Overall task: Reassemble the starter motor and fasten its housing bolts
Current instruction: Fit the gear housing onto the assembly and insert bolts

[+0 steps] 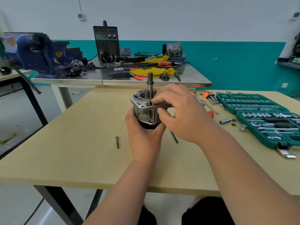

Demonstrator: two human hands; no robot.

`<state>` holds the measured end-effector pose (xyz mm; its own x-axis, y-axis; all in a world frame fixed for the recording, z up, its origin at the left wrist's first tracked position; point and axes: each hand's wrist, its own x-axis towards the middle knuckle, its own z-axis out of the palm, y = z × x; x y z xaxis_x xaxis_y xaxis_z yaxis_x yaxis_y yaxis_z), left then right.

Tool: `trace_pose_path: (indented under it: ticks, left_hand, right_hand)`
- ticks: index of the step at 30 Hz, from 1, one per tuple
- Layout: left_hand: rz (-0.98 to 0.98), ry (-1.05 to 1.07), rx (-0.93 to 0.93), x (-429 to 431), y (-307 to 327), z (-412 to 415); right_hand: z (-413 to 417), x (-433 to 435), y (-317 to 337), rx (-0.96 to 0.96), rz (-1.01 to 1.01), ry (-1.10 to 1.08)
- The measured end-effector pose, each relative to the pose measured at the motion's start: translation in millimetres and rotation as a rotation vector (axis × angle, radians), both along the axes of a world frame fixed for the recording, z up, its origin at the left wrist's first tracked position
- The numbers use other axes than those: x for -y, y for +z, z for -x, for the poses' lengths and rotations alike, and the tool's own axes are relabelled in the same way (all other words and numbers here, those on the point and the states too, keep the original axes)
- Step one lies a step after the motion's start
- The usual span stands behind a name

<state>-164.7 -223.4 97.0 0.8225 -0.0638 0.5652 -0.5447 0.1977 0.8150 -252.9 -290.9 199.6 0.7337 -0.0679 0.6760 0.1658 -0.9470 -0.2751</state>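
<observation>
Two loose bolts, one (117, 142) at seven o'clock of the upright starter motor (145, 109) mid-table and another (174, 137) at five, suggest fastening is unfinished: left hand (143, 135) clasps the body, right hand (181, 111) pinches a wrench (155, 108) on the housing.

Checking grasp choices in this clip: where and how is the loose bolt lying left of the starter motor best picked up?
Pinch the bolt across its bare shank near the middle, coming straight down from above. It lies flat on the wooden table, head away from the person, apart from the left hand, with open tabletop either side for fingertips.
</observation>
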Motion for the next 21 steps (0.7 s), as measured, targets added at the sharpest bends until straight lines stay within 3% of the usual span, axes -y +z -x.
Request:
trace_pose_path:
  ticks: [14,21]
  left_hand:
    - [0.04,-0.032,0.061,-3.2,-2.6,-4.0]
    - [0.119,-0.067,0.079,-3.9,-0.9,3.5]
  right_hand:
    - [-5.2,-4.2,-18.8,0.218,0.105,-0.057]
    - [-0.9,-4.4,-19.2,0.204,0.11,-0.032]
